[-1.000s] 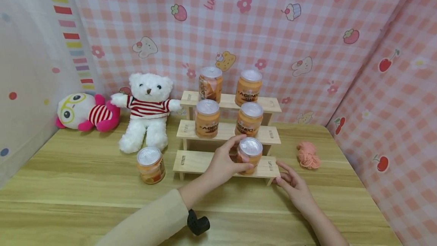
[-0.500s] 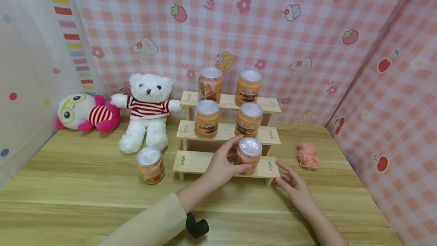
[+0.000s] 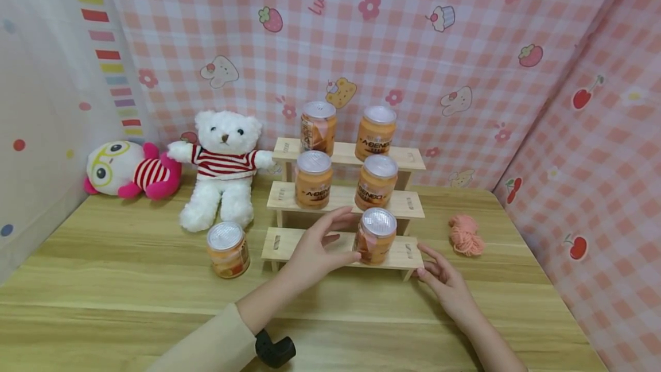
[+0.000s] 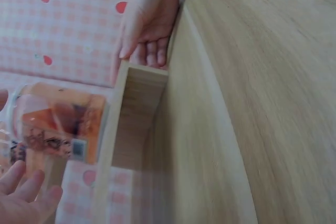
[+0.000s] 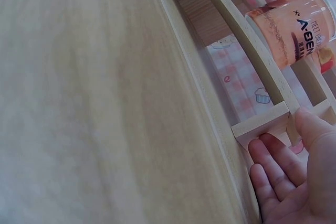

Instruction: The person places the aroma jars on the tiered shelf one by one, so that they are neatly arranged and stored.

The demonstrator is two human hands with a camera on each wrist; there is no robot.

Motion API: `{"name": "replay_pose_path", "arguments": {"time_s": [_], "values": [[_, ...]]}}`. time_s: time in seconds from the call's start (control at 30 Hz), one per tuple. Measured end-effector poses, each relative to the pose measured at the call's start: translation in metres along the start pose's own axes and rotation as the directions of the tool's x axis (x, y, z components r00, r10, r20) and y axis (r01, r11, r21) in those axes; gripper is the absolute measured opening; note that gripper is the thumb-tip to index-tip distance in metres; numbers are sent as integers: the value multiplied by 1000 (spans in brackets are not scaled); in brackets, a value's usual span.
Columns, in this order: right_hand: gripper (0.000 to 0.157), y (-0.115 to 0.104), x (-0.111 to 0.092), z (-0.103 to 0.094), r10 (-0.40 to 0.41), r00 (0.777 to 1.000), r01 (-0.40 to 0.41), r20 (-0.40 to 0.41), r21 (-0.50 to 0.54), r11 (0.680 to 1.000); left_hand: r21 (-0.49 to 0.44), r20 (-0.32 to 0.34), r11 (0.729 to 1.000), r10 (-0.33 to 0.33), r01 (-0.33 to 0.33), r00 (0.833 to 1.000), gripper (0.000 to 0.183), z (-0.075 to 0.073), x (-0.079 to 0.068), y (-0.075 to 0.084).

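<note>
A three-tier wooden display stand (image 3: pixel 294 244) stands on the table. On its lowest tier, toward the right, an orange-labelled jar (image 3: pixel 375 245) with a clear lid sits upright. Just left of that jar is my left hand (image 3: pixel 314 254), its thumb and fingers spread apart with nothing held. Both the jar (image 4: pixel 60 121) and the fingers (image 4: pixel 29 192) show in the left wrist view, with a gap between them. My right hand (image 3: pixel 448 287) holds the right end of the lowest tier. In the right wrist view its thumb (image 5: pixel 312 127) lies at the tier's corner, other fingers by the leg.
Two similar jars stand on the middle tier and two on the top tier. Another jar (image 3: pixel 228 251) is on the table at left, before a white teddy bear (image 3: pixel 222 159). A pink plush toy (image 3: pixel 136 171) lies farther left; pink yarn (image 3: pixel 466 235) lies right.
My left hand has let go of the jar on the lowest tier and drawn back to the left, its fingers spreading. The jar stays there. My right hand has kept its place.
</note>
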State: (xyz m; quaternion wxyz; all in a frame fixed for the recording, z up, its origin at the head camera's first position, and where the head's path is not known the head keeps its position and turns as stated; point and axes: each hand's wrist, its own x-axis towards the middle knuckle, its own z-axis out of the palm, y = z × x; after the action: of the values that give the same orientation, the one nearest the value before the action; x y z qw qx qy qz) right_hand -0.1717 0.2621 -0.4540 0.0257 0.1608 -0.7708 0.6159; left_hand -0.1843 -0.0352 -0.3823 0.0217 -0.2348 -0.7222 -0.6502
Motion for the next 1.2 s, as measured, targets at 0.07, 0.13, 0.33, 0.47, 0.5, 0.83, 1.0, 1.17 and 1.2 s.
{"name": "replay_pose_path", "arguments": {"time_s": [0.07,0.13,0.33,0.47,0.5,0.83,1.0,1.17,1.2], "values": [[50,0,0,0,-1,1000,1,2,1,1000,25,-11,1000,6,-6,1000,75,-5,-5,2],[50,0,0,0,-1,1000,1,4,5,1000,48,-24,999,12,-10,1000,75,-11,-9,4],[50,1,0,-1,2,1000,-2,8,4,1000,92,-63,994,61,-55,996,74,-28,-23,10],[50,1,0,-1,0,1000,0,7,4,1000,117,-79,988,108,-98,991,74,-41,-32,12],[50,1,0,-1,-1,1000,1,7,5,1000,127,-83,986,118,-107,989,74,-44,-34,12],[50,0,1,-1,9,1000,-9,10,9,1000,242,-162,961,178,-136,970,74,-78,-59,15],[50,-1,1,-1,8,1000,-8,11,12,1000,258,-192,957,182,-130,964,77,-96,-69,16],[51,-1,0,-1,12,1000,-12,6,15,1000,216,-222,975,103,-54,970,77,-115,-78,15],[51,-1,0,-1,13,1000,-13,5,14,1000,243,-230,969,112,-54,967,77,-118,-79,14]]}}
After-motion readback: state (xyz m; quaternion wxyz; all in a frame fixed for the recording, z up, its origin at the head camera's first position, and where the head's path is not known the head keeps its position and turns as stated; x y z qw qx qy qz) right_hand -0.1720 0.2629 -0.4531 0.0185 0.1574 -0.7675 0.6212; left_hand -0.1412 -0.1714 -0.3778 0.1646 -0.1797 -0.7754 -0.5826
